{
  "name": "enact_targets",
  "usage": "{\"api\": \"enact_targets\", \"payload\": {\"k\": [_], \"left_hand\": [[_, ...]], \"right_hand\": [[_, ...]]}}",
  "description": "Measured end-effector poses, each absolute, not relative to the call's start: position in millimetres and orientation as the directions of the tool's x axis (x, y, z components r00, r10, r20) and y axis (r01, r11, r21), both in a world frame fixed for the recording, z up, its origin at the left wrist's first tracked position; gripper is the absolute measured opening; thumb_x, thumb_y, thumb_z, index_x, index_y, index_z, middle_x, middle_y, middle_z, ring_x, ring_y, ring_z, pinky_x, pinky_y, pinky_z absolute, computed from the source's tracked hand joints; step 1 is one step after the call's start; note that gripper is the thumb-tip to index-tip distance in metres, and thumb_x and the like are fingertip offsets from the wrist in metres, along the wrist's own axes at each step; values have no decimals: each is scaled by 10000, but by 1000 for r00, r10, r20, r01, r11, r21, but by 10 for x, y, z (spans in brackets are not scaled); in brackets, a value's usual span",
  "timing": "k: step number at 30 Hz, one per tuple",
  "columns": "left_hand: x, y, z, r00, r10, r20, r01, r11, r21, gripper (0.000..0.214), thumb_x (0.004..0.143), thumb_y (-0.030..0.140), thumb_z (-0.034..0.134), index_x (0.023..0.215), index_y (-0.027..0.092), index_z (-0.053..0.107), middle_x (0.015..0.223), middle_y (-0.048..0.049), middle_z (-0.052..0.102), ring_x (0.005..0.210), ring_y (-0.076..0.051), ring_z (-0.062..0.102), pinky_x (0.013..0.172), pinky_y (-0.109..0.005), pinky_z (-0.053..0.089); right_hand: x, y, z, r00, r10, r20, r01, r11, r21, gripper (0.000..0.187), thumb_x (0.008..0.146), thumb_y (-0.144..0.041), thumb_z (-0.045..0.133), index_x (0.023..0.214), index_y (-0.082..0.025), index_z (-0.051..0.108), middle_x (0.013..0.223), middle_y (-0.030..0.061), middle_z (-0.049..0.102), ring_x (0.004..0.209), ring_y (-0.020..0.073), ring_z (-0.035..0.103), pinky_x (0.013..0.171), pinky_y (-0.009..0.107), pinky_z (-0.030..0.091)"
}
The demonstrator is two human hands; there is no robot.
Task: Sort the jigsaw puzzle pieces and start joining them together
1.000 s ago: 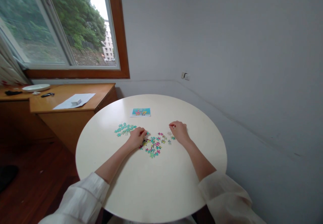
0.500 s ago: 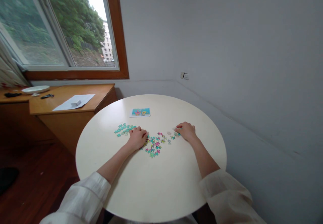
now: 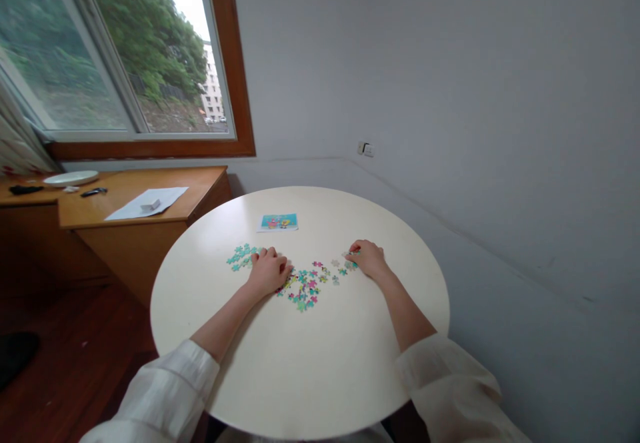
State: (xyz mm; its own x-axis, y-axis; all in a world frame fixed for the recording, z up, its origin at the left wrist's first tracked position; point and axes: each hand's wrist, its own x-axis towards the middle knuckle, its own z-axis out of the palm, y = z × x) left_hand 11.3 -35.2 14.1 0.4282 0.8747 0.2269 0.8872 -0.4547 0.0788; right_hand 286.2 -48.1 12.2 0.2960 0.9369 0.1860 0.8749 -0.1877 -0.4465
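My left hand (image 3: 269, 272) rests palm down between a cluster of teal puzzle pieces (image 3: 241, 255) and a mixed heap of coloured puzzle pieces (image 3: 306, 288). Its fingers curl down at the edge of the teal cluster, and what lies under them is hidden. On the other side, my right hand (image 3: 369, 258) has its thumb and fingers pinched together on a small puzzle piece (image 3: 355, 252). A few pale and green puzzle pieces (image 3: 343, 272) lie just left of it. Behind the pieces is a reference picture card (image 3: 279, 222) with cartoon figures on blue.
All of this lies on a round white table (image 3: 300, 370). Left of it stands a wooden desk (image 3: 125, 178) bearing a paper sheet (image 3: 131, 210), a small white box (image 3: 150, 204) and a white plate (image 3: 71, 178). A wall with a socket (image 3: 369, 150) rises behind.
My left hand has shifted slightly left, over the edge of the teal cluster. My right hand stays in nearly the same place, and a piece now shows at its fingertips.
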Motion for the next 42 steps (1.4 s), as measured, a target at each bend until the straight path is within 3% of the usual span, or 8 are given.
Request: {"api": "enact_targets", "payload": {"k": [6, 11, 18, 24, 32, 42], "left_hand": [[105, -337, 106, 423, 862, 278, 873, -470, 129, 357, 856, 424, 445, 671, 172, 617, 870, -97, 562, 909, -263, 497, 773, -397, 299], [106, -328, 75, 356, 850, 389, 834, -477, 277, 298, 863, 338, 447, 660, 172, 588, 817, -68, 566, 875, -226, 520, 796, -388, 300], [111, -362, 121, 406, 797, 448, 703, -585, 404, 147, 843, 279, 513, 812, 189, 624, 843, -32, 599, 882, -197, 530, 838, -367, 300], [155, -429, 171, 517, 751, 410, 648, -656, 387, 258, 813, 342, 605, 1043, 228, 634, 946, -40, 626, 947, -205, 515, 865, -354, 295], [179, -456, 205, 554, 720, 418, 624, -692, 364, 196, 811, 321, 621, 965, 207, 663, 946, -40, 653, 941, -201, 525, 861, -356, 302], [169, -439, 202, 564, 722, 400, 626, -690, 363, 210, 828, 299, 589, 1005, 215, 663, 989, -54, 667, 957, -212, 527, 867, -360, 322]], "right_hand": [[2864, -413, 21, 273, 943, 189, 639, -31, -769, 37, 613, -176, 651, 637, -180, 623, 618, 4, 643, 578, 120, 566, 550, 226, 402], [2748, -380, 43, 253, 962, 105, 285, 29, -958, 47, 598, -140, 623, 640, -160, 619, 553, 3, 625, 538, 114, 577, 552, 229, 454], [2463, -460, 89, 91, 994, 68, 121, 57, -991, 231, 568, -300, 714, 721, -158, 616, 539, 10, 644, 501, 125, 589, 513, 234, 459], [2111, -510, 75, -61, 994, 90, 50, 93, -994, 284, 543, -337, 734, 723, -170, 591, 535, -17, 633, 515, 133, 599, 532, 253, 460], [1977, -532, 59, -129, 988, 89, 2, 90, -996, 288, 537, -323, 745, 722, -171, 585, 535, -32, 635, 509, 113, 587, 540, 241, 443], [1988, -538, 81, -118, 988, 98, 5, 100, -995, 316, 526, -345, 763, 716, -170, 582, 543, -25, 635, 510, 111, 581, 530, 229, 420]]}}
